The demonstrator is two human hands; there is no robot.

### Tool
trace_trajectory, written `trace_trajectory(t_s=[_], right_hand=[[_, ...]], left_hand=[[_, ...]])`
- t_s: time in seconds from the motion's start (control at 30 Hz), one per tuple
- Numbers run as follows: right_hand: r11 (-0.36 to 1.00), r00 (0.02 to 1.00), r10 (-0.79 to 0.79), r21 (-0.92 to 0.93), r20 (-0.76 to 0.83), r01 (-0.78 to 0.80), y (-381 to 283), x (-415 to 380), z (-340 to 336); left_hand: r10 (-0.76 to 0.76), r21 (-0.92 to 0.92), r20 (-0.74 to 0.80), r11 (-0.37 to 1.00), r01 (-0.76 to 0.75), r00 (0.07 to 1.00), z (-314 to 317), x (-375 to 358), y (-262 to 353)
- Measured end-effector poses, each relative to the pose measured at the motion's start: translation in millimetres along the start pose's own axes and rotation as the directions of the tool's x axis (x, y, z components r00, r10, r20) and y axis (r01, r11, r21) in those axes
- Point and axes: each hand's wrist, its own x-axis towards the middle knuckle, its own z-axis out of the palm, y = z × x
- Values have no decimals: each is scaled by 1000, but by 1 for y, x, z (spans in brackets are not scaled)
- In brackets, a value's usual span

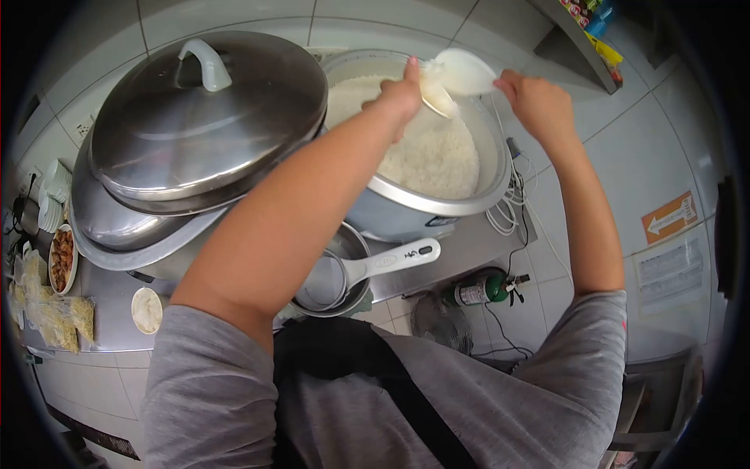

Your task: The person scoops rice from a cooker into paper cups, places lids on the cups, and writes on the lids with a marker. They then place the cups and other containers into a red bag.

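Over a big silver rice cooker [391,199] full of white rice [433,160], both my hands are at work. My left hand [397,98] is closed round a small white bowl [439,103], tilted over the pot, with rice in it; my forearm and fingers hide part of it. My right hand [539,105] grips a white rice paddle [473,72] by its handle, its blade against the bowl's far rim. Some rice clings where paddle and bowl meet.
A second large pot with a domed metal lid [258,117] stands left. Below the cooker, a white-handled scoop [398,259] rests in a metal pot [361,244]. A bowl of rice [147,310], a dish of brown food [61,262] and cables [512,203] are nearby.
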Motion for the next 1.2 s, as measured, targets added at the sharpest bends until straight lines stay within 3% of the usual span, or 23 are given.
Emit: trace_trajectory(t_s=[0.07, 0.13, 0.2, 0.23, 0.3, 0.47, 0.67, 0.73, 0.77, 0.8, 0.87, 0.93, 1.0, 1.03, 1.1, 1.2], right_hand=[[998, 998, 51, -21, 20, -51, 10, 8, 27], [987, 963, -60, -129, 264, 97, 27, 7, 93], [948, 861, -199, -132, 469, 291, 14, -17, 130], [944, 858, -205, -136, 471, 300, 3, -24, 118], [961, 785, -141, -106, 604, 254, -18, -36, 92], [975, 747, -194, 39, 636, 220, -27, -51, 66], [934, 696, -319, 339, 643, 115, -46, -58, 80], [857, 577, -295, 478, 762, -193, -44, -53, 91], [747, 559, -345, 582, 754, -323, -33, -52, 108], [746, 565, -349, 587, 748, -316, -27, -50, 105], [552, 731, -277, 726, 624, -410, -17, -49, 86], [550, 810, -181, 741, 557, -386, 6, -31, 66], [718, 871, -122, 648, 476, -254, 27, -5, 53], [719, 872, -124, 649, 474, -251, 20, -4, 37], [961, 995, 3, 275, 103, -31, -10, -6, 15], [988, 997, 73, 138, -35, -67, -44, -10, 35]], left_hand=[[17, -44, 14, 999, -16, 1000, -2, 14, -4], [44, -95, 14, 995, -43, 999, -7, 17, -7], [47, -98, -37, 994, -50, 998, -11, -5, 3], [73, -113, -70, 990, -81, 995, -14, -14, 7], [88, -141, -104, 985, -103, 991, -21, -27, 12], [212, -122, -38, 969, -215, 977, -36, -39, 17], [191, -100, -42, 976, -194, 981, -48, -35, 21], [207, -51, -58, 976, -210, 977, -52, -35, 24], [212, 0, -67, 977, -213, 975, -55, -35, 24], [218, 2, -75, 976, -218, 973, -56, -28, 24], [262, 27, -73, 965, -261, 962, -57, -12, 22], [225, 47, -87, 974, -222, 970, -56, -11, 22], [186, 60, -97, 982, -181, 978, -49, -8, 22], [156, 21, -79, 988, -155, 985, -42, -2, 19], [122, -23, -64, 992, -123, 990, -27, 12, 14], [37, -171, 29, 985, -31, 999, -14, 29, 10]])
